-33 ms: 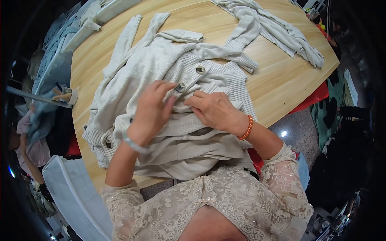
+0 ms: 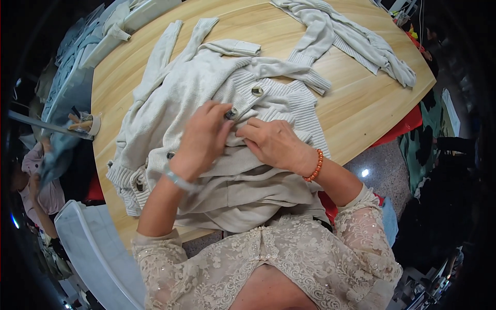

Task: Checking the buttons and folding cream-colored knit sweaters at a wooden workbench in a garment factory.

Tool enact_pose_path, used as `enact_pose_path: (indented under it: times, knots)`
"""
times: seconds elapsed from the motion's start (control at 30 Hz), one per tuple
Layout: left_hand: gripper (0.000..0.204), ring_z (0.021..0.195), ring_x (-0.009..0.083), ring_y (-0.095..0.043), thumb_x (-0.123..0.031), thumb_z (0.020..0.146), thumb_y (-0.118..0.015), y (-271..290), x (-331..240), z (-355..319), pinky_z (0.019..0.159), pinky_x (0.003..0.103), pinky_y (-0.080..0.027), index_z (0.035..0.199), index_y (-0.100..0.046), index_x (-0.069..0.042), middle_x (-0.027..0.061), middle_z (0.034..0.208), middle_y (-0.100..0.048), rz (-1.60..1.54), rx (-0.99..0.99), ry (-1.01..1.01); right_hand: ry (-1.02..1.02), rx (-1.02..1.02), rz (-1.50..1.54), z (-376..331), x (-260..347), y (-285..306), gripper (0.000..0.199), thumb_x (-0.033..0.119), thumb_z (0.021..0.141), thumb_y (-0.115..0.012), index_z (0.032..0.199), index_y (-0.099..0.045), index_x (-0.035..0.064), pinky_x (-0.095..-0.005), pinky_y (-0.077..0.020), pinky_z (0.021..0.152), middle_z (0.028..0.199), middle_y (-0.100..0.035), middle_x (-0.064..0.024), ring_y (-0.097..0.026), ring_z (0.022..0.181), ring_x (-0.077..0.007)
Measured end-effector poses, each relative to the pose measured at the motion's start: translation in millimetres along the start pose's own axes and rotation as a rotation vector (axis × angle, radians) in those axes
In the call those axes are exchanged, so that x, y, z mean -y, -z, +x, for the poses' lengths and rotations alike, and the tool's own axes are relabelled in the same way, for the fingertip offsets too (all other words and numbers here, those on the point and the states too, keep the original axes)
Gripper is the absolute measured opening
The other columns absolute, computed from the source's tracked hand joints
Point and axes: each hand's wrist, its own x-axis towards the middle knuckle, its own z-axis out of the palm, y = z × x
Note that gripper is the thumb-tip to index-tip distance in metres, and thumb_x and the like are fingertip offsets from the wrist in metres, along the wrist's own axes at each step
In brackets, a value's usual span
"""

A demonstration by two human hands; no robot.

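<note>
A cream knit cardigan (image 2: 191, 82) lies rumpled on the table in front of me. It has ribbed edges and dark-and-pale buttons; one button (image 2: 257, 91) lies on the ribbed band beyond my hands. My left hand (image 2: 202, 138), slightly blurred, has its fingers curled and their tips at another button (image 2: 232, 112). Just right of it, my right hand (image 2: 275, 142) pinches the knit fabric, thumb and fingertips pressed together. The fabric between its fingertips is mostly hidden. A further button (image 2: 170, 155) shows beside my left wrist.
Another cream knit garment (image 2: 356, 44) lies at the far right of the wooden table (image 2: 372, 111). A small cup of tools (image 2: 85, 124) sits at the left edge. A translucent bin (image 2: 93, 253) stands at lower left. Another person (image 2: 44, 181) handles bluish cloth farther left.
My left hand has shifted slightly right, bringing its fingertips onto the button. My right hand stays almost still on the fabric. The other person's hands and bluish cloth have moved a little.
</note>
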Motion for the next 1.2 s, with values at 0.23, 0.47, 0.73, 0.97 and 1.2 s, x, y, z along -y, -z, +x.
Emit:
enact_pose_path:
  times: [0.23, 0.47, 0.73, 0.97, 1.2]
  knots:
    - [0.026, 0.088, 0.0359, -0.061, -0.002, 0.078, -0.07, -14.4, 11.4, 15.5, 0.078, 0.042, -0.05, 0.103, -0.061, 0.0, 0.0186, 0.094, -0.058, 0.026, 0.174, 0.177, 0.042, -0.124, 0.131, -1.9, -5.6, -9.7, 0.017, 0.005, 0.082, -0.065, 0.098, -0.06, 0.0027, -0.0388, -0.053, 0.065, 0.093, -0.058, -0.0122, -0.063, 0.08, -0.032]
    - [0.021, 0.072, 0.023, -0.063, -0.005, 0.078, -0.075, -11.5, 18.2, 25.8, 0.065, 0.032, -0.051, 0.094, -0.064, 0.002, 0.0107, 0.083, -0.065, -0.098, 0.269, 0.357, 0.008, -0.134, 0.152, 2.0, -3.8, -12.8, 0.019, 0.004, 0.08, -0.066, 0.097, -0.058, 0.0025, -0.0394, -0.0535, 0.066, 0.091, -0.058, -0.0122, -0.064, 0.079, -0.0326]
    - [0.012, 0.065, 0.0032, -0.054, -0.01, 0.088, -0.073, -4.0, 15.8, 19.3, 0.056, 0.018, -0.041, 0.091, -0.069, 0.001, -0.0019, 0.077, -0.065, -0.695, 0.276, 0.61, -0.047, -0.292, 0.207, -1.0, -4.0, -17.4, 0.034, 0.006, 0.078, -0.07, 0.109, -0.056, 0.0024, -0.0383, -0.0545, 0.065, 0.091, -0.061, -0.0134, -0.065, 0.077, -0.0328]
    - [0.026, 0.085, 0.0058, -0.062, -0.007, 0.089, -0.073, 3.4, 13.1, 4.9, 0.076, 0.021, -0.05, 0.111, -0.067, 0.004, 0.0024, 0.093, -0.068, -0.788, 0.357, 0.551, 0.02, -0.279, 0.105, -4.1, 0.5, -14.2, 0.041, 0.007, 0.078, -0.07, 0.116, -0.056, 0.0008, -0.039, -0.0548, 0.065, 0.091, -0.061, -0.016, -0.065, 0.072, -0.0335]
    - [0.022, 0.087, 0.0064, -0.061, -0.002, 0.088, -0.068, -4.6, 23.6, -16.8, 0.08, 0.022, -0.049, 0.109, -0.069, 0.004, 0.0037, 0.094, -0.071, -0.544, 0.202, 0.412, -0.039, -0.307, 0.388, -0.8, -11.2, -22.0, 0.031, 0.003, 0.081, -0.067, 0.11, -0.062, -0.0045, -0.0395, -0.0529, 0.069, 0.09, -0.063, -0.0202, -0.064, 0.078, -0.0364]
